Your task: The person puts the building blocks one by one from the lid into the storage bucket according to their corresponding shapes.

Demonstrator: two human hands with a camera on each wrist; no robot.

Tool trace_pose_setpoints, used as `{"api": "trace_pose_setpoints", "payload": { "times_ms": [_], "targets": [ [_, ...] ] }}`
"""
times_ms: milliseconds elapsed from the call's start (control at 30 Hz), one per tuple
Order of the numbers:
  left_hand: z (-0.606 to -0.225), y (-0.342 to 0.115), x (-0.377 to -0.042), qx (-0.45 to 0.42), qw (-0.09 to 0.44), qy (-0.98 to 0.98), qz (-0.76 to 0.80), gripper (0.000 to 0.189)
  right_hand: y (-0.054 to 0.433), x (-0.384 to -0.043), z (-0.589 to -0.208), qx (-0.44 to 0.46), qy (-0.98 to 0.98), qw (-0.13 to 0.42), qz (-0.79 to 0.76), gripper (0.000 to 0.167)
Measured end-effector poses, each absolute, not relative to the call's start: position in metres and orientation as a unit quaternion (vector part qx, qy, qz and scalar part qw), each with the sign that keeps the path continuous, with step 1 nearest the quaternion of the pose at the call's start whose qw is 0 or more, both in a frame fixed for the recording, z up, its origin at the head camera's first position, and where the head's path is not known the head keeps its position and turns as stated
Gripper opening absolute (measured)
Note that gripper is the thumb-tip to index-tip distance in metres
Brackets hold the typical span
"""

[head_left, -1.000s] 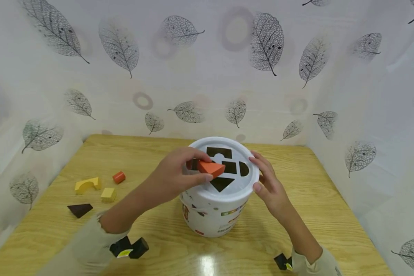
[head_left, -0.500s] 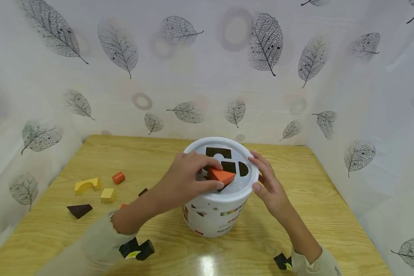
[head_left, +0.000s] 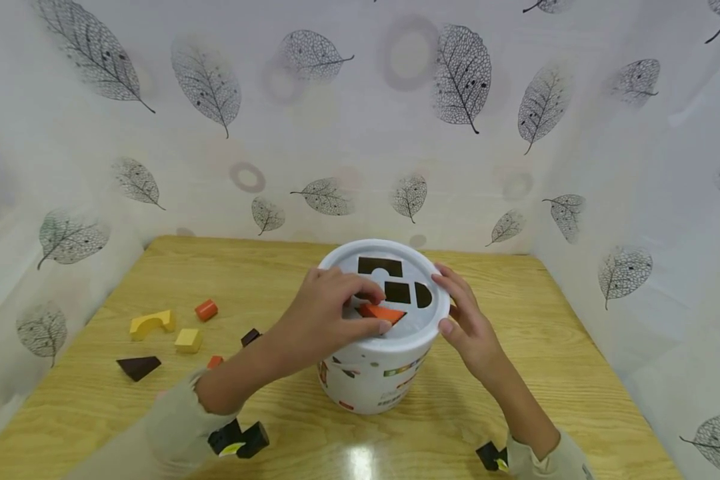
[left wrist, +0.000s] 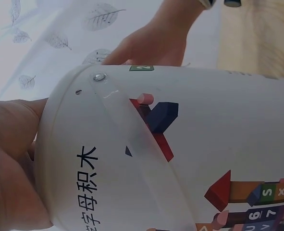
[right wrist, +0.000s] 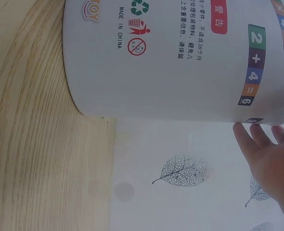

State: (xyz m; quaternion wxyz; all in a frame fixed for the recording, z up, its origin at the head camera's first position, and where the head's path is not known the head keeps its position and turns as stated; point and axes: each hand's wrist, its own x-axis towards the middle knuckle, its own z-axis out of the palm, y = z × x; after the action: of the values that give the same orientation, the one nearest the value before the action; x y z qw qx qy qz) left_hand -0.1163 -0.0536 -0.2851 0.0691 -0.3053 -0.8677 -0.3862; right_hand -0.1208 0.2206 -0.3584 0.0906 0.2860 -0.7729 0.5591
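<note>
A white bucket stands upright, its lid cut with dark shaped holes. An orange triangular block sits low in the triangular hole, its top face near lid level. My left hand is over the lid's left side, thumb and curled index finger at opposite edges of this block. With fingertips and thumb bent about the rim, my right hand holds the bucket's right side. The left wrist view shows the left hand at the lid end; the block is hidden there. Right fingertips touch the bucket wall.
Left on the wooden table lie a yellow arch block, a yellow cube, a red cylinder and a dark triangular block. A dark block and an orange block lie beside the left forearm. Leaf-patterned sheeting surrounds the table.
My left hand has carried the orange triangular block rightward and toward me over the lid, and the block has sunk into the triangular hole. The right hand has stayed at the rim.
</note>
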Motion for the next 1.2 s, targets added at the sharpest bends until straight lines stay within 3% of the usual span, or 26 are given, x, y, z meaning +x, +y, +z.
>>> {"api": "trace_pose_setpoints", "payload": {
  "times_ms": [367,633,867,1200],
  "targets": [
    [-0.292,-0.07,-0.118,-0.27,0.035,-0.834,-0.479,0.028,0.221,-0.122,-0.362,0.294,-0.772,0.097,0.555,0.054],
    [-0.299,-0.1,-0.121,-0.263,0.106,-0.822,-0.494,0.028,0.221,-0.122,-0.361,0.292,-0.772,0.096,0.556,0.054],
    [-0.311,-0.134,-0.129,-0.217,0.134,-0.839,-0.481,0.028,0.221,-0.122,-0.361,0.294,-0.768,0.095,0.562,0.053],
    [-0.348,-0.19,-0.155,-0.142,0.096,-0.892,-0.418,0.037,0.219,-0.12,-0.357,0.294,-0.767,0.092,0.562,0.054]
  ]
}}
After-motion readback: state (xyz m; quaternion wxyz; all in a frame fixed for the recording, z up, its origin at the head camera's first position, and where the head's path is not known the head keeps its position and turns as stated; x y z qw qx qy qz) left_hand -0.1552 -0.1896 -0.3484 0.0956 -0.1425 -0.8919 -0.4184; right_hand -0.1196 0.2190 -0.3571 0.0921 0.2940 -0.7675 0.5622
